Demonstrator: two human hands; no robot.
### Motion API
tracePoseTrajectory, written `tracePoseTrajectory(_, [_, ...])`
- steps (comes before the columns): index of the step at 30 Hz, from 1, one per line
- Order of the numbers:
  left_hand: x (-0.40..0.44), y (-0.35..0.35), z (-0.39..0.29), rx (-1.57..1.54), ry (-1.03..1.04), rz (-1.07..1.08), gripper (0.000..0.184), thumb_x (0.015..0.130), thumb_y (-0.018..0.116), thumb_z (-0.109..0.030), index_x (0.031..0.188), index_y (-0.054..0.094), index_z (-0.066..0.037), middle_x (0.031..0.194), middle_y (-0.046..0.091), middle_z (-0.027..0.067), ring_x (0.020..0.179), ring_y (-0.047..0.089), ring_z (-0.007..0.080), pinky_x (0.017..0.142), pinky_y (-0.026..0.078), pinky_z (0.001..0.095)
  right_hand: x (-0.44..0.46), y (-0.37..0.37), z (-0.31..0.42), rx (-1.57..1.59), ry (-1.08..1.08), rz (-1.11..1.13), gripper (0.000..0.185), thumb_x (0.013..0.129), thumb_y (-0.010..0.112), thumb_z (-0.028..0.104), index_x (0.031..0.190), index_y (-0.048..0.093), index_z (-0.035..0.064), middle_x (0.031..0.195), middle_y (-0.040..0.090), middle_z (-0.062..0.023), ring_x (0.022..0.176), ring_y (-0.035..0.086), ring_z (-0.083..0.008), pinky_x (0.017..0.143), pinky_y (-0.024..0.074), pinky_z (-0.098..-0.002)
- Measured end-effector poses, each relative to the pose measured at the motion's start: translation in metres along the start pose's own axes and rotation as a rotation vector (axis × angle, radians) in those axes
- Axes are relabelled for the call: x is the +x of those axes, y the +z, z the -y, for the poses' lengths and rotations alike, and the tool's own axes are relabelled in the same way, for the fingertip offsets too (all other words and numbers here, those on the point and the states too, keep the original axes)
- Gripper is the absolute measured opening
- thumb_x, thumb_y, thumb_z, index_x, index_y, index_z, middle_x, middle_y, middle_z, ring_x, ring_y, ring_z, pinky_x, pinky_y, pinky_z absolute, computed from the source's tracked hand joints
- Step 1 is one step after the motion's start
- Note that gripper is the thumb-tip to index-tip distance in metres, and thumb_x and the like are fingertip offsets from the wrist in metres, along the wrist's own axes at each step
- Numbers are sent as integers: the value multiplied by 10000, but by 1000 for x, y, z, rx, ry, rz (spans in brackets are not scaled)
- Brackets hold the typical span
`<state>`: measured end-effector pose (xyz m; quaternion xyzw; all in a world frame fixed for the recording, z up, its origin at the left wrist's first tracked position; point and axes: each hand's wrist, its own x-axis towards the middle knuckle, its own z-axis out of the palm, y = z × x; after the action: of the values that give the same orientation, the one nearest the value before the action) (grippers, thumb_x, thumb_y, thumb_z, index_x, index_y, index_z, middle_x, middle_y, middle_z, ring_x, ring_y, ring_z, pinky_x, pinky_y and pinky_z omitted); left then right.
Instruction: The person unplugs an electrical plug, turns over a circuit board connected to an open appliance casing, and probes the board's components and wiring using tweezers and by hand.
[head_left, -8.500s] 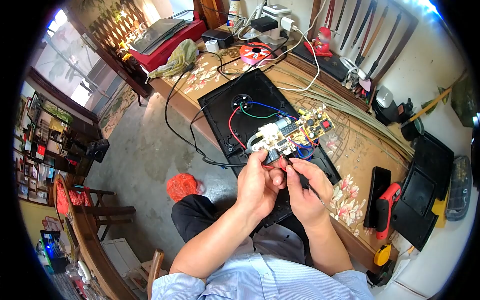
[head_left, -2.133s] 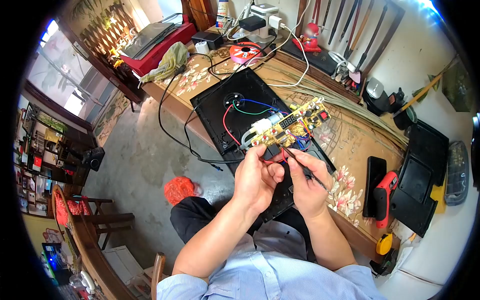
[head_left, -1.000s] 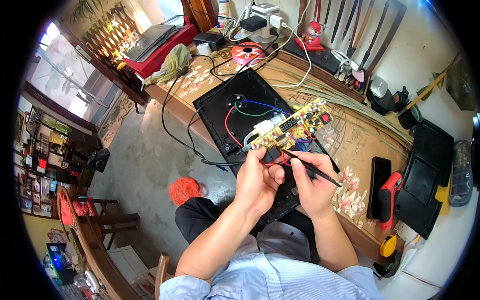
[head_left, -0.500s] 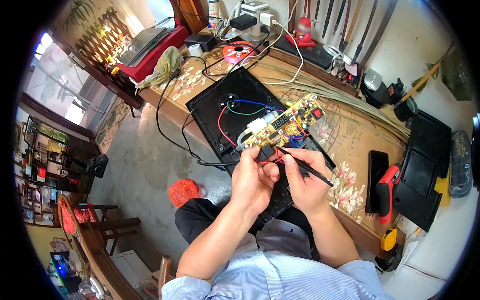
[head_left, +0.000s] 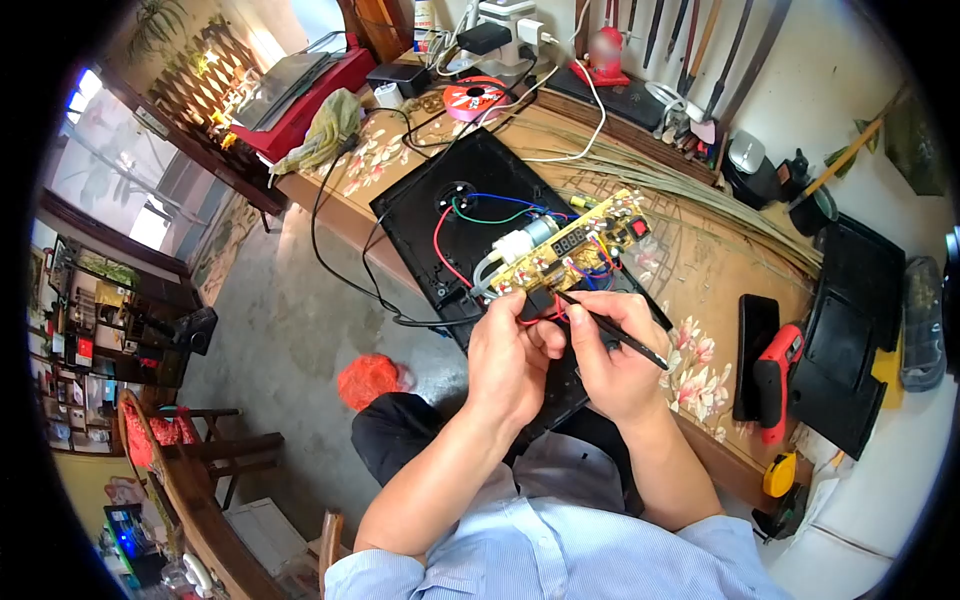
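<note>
My left hand (head_left: 505, 360) is closed on the lower left edge of a yellow circuit board (head_left: 618, 208), next to a black block-shaped component (head_left: 538, 303). The board is tilted and carries a digit display (head_left: 570, 241) and a red button. My right hand (head_left: 622, 350) pinches a slim black pen-like tool (head_left: 635, 345), its tip at the board's lower edge beside the black component. Whether the tip touches is too small to tell. Red, blue and green wires link the board to a black plastic casing (head_left: 405, 200) beneath it, which also holds a small motor-like cylinder (head_left: 540, 230).
On the flowered table are a phone (head_left: 756, 350), a red-and-black tool (head_left: 776, 385), a yellow tape measure (head_left: 779, 475) and a second black panel (head_left: 850, 330). Long dry stalks (head_left: 680, 190) lie behind. Cables (head_left: 318, 235) hang over the table's left edge.
The board and both hands have shifted very slightly within the view. My grip on the board and on the black tool is the same.
</note>
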<state>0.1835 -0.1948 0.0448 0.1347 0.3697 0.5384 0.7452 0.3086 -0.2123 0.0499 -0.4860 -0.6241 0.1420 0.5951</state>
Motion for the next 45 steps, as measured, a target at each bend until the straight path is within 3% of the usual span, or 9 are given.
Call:
tracePoseTrajectory(8, [2, 0, 6, 30, 83, 23, 276, 1011, 467, -242, 1012, 579, 10, 803, 647, 90, 630, 612, 165, 576, 482, 298, -2, 3, -5, 19, -13, -39, 141, 849, 713, 32, 955, 631, -12, 842, 702, -143, 700, 707, -235, 620, 550, -309])
tracePoseTrajectory(11, [-4, -5, 10, 64, 88, 52, 252, 1013, 474, -232, 1042, 569, 1, 810, 642, 82, 636, 609, 159, 581, 482, 292, -7, 0, 0, 72, 114, 5, 140, 842, 717, 30, 945, 627, 0, 845, 700, -143, 701, 706, -250, 614, 553, -324])
tracePoseTrajectory(14, [-5, 4, 7, 121, 119, 16, 235, 1018, 466, -223, 1092, 555, -18, 868, 642, 74, 646, 606, 145, 601, 483, 276, -3, 2, -6, -28, -110, -55, 169, 801, 718, -12, 931, 613, 12, 859, 698, -136, 732, 703, -290, 628, 557, -338])
tracePoseTrajectory(31, [-8, 6, 10, 114, 159, 24, 217, 1023, 470, -197, 1104, 553, -14, 910, 651, 75, 685, 621, 137, 631, 481, 274, 6, -15, -6, -64, -247, 92, 167, 794, 743, 20, 939, 662, 18, 889, 706, -151, 759, 704, -301, 662, 565, -344])
tracePoseTrajectory(34, [-8, 6, 10, 155, 170, 63, 208, 1023, 463, -187, 1097, 552, -14, 915, 652, 81, 697, 632, 144, 632, 483, 279, -5, -6, -4, 22, 10, 1, 149, 817, 743, 36, 940, 658, 22, 834, 702, -132, 706, 702, -264, 624, 553, -324])
tracePoseTrajectory(36, [-8, 6, 12, 175, 186, 92, 211, 1023, 452, -188, 1095, 549, -15, 923, 657, 90, 701, 636, 151, 635, 487, 283, -12, -1, -4, 202, 368, -93, 138, 835, 740, 46, 939, 652, 22, 787, 697, -114, 671, 699, -227, 596, 539, -306])
tracePoseTrajectory(37, [-8, 6, 13, 175, 183, 91, 211, 1023, 452, -188, 1095, 549, -15, 923, 657, 90, 701, 636, 151, 635, 487, 283, -12, -2, -4, 200, 371, -94, 138, 835, 740, 46, 939, 652, 22, 787, 697, -114, 671, 699, -227, 596, 539, -306])
tracePoseTrajectory(43, [-8, 8, 11, 143, 174, 49, 215, 1020, 454, -194, 1098, 546, -16, 935, 667, 101, 704, 640, 162, 642, 494, 287, 8, -16, -6, 87, -91, 61, 142, 824, 733, 20, 946, 660, 11, 806, 690, -104, 687, 686, -222, 623, 538, -296])
tracePoseTrajectory(45, [-7, 9, 11, 146, 177, 43, 214, 1019, 455, -192, 1098, 550, -17, 932, 668, 100, 706, 641, 162, 644, 496, 288, 9, -21, -4, 90, -74, 86, 145, 822, 731, 17, 950, 663, 9, 818, 689, -106, 693, 683, -221, 628, 537, -296])
